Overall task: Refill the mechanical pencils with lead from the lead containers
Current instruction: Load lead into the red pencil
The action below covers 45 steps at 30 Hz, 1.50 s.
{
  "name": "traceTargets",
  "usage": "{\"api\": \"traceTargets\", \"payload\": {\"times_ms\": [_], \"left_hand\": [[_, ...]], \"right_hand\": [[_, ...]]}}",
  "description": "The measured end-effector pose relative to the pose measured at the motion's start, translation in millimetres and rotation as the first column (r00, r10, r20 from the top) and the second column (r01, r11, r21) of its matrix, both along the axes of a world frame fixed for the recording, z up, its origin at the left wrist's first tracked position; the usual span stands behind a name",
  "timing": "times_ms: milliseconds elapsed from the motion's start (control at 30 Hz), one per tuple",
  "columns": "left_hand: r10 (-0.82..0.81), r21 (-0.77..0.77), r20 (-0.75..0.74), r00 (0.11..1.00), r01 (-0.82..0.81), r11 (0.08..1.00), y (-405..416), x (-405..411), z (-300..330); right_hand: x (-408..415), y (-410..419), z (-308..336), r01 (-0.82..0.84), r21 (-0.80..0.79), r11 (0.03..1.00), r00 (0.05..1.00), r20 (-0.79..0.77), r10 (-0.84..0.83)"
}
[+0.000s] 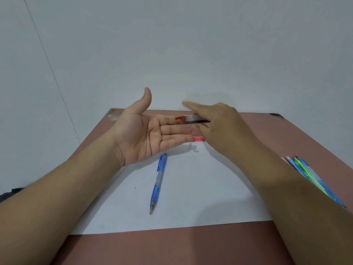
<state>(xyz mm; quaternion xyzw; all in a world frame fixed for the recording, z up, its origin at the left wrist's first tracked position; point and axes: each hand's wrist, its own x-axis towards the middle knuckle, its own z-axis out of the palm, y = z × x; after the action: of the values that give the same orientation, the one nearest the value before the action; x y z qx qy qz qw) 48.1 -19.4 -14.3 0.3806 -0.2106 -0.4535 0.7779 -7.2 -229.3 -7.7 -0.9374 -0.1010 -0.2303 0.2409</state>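
Holding a clear, red-capped plastic lead container [193, 119] between curled fingers, the right hand [219, 129] tips it over the left hand [150, 134], whose palm lies flat and upturned, gripping nothing. Below, a blue mechanical pencil [158, 181] lies on the white paper sheet [191, 197] on a brown table [172, 247]; more pencils [305, 169] lie at the right.

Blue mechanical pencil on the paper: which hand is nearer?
Left. The left hand hovers palm-up just above its cap end; the right hand, holding the lead container, is farther right.
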Motion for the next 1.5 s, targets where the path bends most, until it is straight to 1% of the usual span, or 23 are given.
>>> {"api": "traceTargets", "payload": {"times_ms": [67,133,233,333,433,500,600,633,700,733,767,833,933,1067,1167,1200,1233,1267,1300,1367,1400,1433,1500], "left_hand": [[-0.036,-0.005,0.01,0.999,0.036,0.999,-0.4,0.2,-0.4],[-0.045,-0.016,0.003,0.999,0.045,0.999,-0.8,0.2,-0.4],[-0.017,-0.011,0.0,1.0,0.017,1.0,-1.1,0.8,-0.5],[0.004,0.016,0.01,1.0,-0.004,1.0,-1.4,0.8,-1.0],[0.042,0.029,-0.009,0.999,-0.042,0.999,-1.6,1.3,-2.1],[0.077,0.049,-0.015,0.997,-0.076,0.996,-1.7,0.9,-1.8],[0.118,0.076,-0.011,0.993,-0.117,0.99,-2.0,-1.1,-0.6],[0.12,0.086,-0.007,0.993,-0.119,0.989,-2.0,-1.0,-0.5],[0.113,0.099,-0.003,0.994,-0.113,0.989,-2.1,-1.1,-0.4],[0.117,0.106,-0.002,0.993,-0.116,0.988,-2.2,-1.3,0.0],[0.124,0.116,0.0,0.992,-0.123,0.986,-2.5,-1.7,0.4],[0.149,0.145,0.016,0.989,-0.15,0.978,-3.6,-3.1,1.3],[0.166,0.166,0.045,0.985,-0.171,0.971,-4.6,-4.9,1.5],[0.088,0.143,0.084,0.993,-0.1,0.985,-4.5,-5.0,0.2],[0.129,0.168,0.081,0.988,-0.141,0.976,-4.8,-2.2,-1.9],[0.144,0.178,0.076,0.987,-0.155,0.972,-4.3,-0.6,-2.8],[0.149,0.182,0.072,0.986,-0.159,0.97,-4.1,-0.1,-3.2],[0.146,0.183,0.067,0.987,-0.156,0.971,-3.9,-0.2,-3.5],[0.139,0.181,0.06,0.988,-0.148,0.972,-4.1,-0.8,-3.3],[0.143,0.181,0.047,0.989,-0.149,0.972,-4.6,-2.7,-2.0],[0.156,0.187,0.044,0.987,-0.162,0.969,-5.2,-4.1,-1.2],[0.172,0.196,0.045,0.984,-0.177,0.964,-5.6,-5.0,-0.4],[0.187,0.206,0.051,0.981,-0.193,0.959,-6.3,-6.8,1.0]], "right_hand": [[-2.1,0.3,1.5,0.032,-0.018,0.999,0.999,-0.01,-0.032],[-5.2,-0.5,1.8,0.017,0.013,1.0,1.0,-0.012,-0.017],[-3.4,-2.5,2.8,0.016,0.075,0.997,1.0,-0.007,-0.015],[0.3,-2.4,3.7,0.019,-0.016,1.0,0.999,-0.033,-0.02],[-2.9,-3.9,4.9,0.064,0.017,0.998,0.998,-0.001,-0.064],[-6.7,-4.6,3.4,0.068,-0.001,0.998,0.998,0.018,-0.068],[-5.7,-6.0,4.7,0.056,0.038,0.998,0.998,0.029,-0.057],[-3.2,-5.8,5.7,0.042,0.006,0.999,0.998,0.042,-0.042],[2.8,-7.7,4.4,0.015,-0.154,0.988,1.0,0.027,-0.011],[5.6,-9.8,3.2,0.021,-0.165,0.986,1.0,-0.004,-0.022],[6.6,-10.3,3.0,0.051,-0.12,0.992,0.997,-0.045,-0.056],[4.5,-12.0,-0.4,0.086,-0.036,0.996,0.996,-0.034,-0.087],[-0.6,-10.7,-1.5,0.084,-0.045,0.995,0.996,-0.014,-0.085],[-1.3,-7.3,0.2,0.047,-0.026,0.999,0.999,-0.021,-0.048],[-0.4,-7.5,1.6,0.008,0.004,1.0,1.0,-0.013,-0.008],[1.7,-7.4,2.3,0.012,-0.005,1.0,0.999,-0.036,-0.013],[4.6,-6.2,4.8,0.013,-0.066,0.998,0.997,-0.074,-0.018],[7.0,-4.2,6.9,0.015,-0.167,0.986,0.991,-0.132,-0.037],[9.2,-4.1,6.5,0.024,-0.214,0.977,0.986,-0.155,-0.058],[1.3,-1.1,6.1,0.033,-0.065,0.997,0.99,-0.136,-0.041],[-2.5,-1.6,6.1,0.047,-0.029,0.998,0.993,-0.105,-0.05],[-5.0,-2.9,7.4,0.039,-0.034,0.999,0.997,-0.064,-0.041],[-9.8,-3.5,8.9,0.038,-0.044,0.998,0.998,-0.046,-0.04]]}}
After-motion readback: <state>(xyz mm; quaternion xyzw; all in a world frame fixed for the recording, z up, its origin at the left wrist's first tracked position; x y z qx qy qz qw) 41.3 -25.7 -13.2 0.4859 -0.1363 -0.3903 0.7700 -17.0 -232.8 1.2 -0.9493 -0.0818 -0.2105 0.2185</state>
